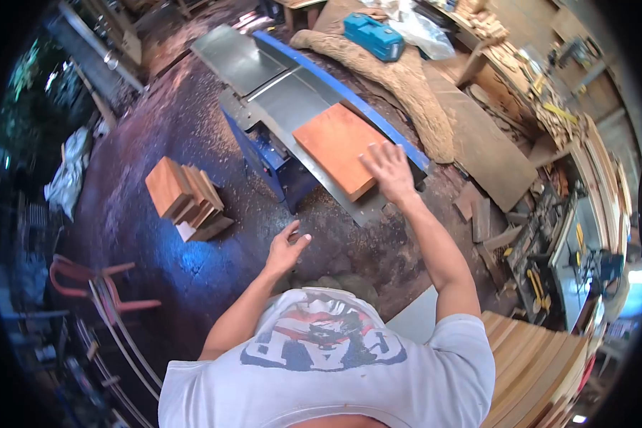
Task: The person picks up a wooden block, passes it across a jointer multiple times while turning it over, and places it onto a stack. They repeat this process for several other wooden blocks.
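A thick reddish-brown wooden board [340,146] lies flat on the metal bed of a jointer [292,103], close to its blue fence [342,89]. My right hand [389,170] is spread over the board's near right corner, its fingers stretched out on the wood and not wrapped around it. Away from the machine, my left hand [289,250] hangs in the air in front of my body. Its thumb and fingers are apart and nothing is in them.
On the floor to the left stands a stack of wooden blocks [185,196]. A red chair frame [96,278] is at the lower left. Behind the fence lie a long rough slab [406,100] and a teal case [373,37]. Planks [531,357] lie at the lower right.
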`<control>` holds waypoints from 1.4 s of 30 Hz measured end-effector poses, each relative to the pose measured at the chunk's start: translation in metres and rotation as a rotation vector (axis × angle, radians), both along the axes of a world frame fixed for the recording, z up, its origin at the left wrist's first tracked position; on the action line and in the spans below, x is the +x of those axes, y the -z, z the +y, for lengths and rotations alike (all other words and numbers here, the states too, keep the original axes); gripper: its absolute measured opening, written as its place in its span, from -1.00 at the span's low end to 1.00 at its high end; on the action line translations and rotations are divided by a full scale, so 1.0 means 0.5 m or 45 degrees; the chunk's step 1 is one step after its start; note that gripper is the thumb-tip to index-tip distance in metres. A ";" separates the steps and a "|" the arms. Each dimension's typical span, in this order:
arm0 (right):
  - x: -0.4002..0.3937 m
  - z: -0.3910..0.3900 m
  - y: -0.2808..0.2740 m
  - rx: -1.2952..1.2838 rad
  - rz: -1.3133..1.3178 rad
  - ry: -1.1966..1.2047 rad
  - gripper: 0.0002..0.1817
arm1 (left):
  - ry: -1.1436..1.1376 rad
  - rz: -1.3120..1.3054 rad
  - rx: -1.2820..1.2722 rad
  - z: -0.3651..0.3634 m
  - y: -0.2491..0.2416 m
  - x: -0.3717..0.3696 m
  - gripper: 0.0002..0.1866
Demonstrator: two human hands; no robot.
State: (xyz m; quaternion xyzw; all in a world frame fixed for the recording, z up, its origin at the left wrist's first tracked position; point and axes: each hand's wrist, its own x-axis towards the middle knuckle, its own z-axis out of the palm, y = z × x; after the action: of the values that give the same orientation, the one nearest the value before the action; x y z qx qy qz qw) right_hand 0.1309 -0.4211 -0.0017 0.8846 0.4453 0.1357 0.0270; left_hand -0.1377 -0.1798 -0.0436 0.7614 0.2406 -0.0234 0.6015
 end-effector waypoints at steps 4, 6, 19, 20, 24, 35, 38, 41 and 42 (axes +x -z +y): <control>-0.007 -0.003 -0.039 -0.020 0.088 0.143 -0.45 | -0.124 -0.035 0.249 -0.038 -0.040 0.001 -0.26; -0.016 -0.020 0.013 0.126 0.224 -0.184 -0.46 | -0.130 -0.123 0.287 -0.057 -0.046 0.017 -0.27; 0.114 0.136 0.119 0.122 0.276 -0.296 -0.34 | -0.052 -0.320 0.125 -0.133 0.063 0.315 0.08; 0.121 0.151 0.119 0.122 0.271 -0.287 -0.34 | -0.054 -0.331 0.107 -0.115 0.070 0.314 0.07; 0.143 0.186 0.116 0.043 0.261 -0.262 -0.32 | -0.201 -0.409 0.275 -0.065 0.037 0.326 -0.12; 0.197 0.296 0.109 -0.038 0.453 -0.300 -0.28 | 0.206 -0.262 1.028 0.127 0.033 0.699 -0.09; 0.214 0.350 0.088 0.016 0.564 -0.303 -0.26 | 0.218 -0.254 1.039 0.173 0.047 0.728 -0.05; 0.257 0.399 0.075 -0.140 0.547 -0.355 -0.23 | 0.237 -0.197 1.091 0.226 0.027 0.752 -0.01; 0.275 0.416 0.075 -0.132 0.523 -0.407 -0.23 | 0.221 -0.206 1.095 0.245 0.031 0.764 0.01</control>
State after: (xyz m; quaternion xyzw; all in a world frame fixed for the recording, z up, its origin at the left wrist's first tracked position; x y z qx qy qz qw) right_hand 0.2685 -0.2131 -0.0394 0.8094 0.5820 -0.0673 -0.0407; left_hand 0.2442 -0.0573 -0.0589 0.9591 0.1161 0.0880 0.2427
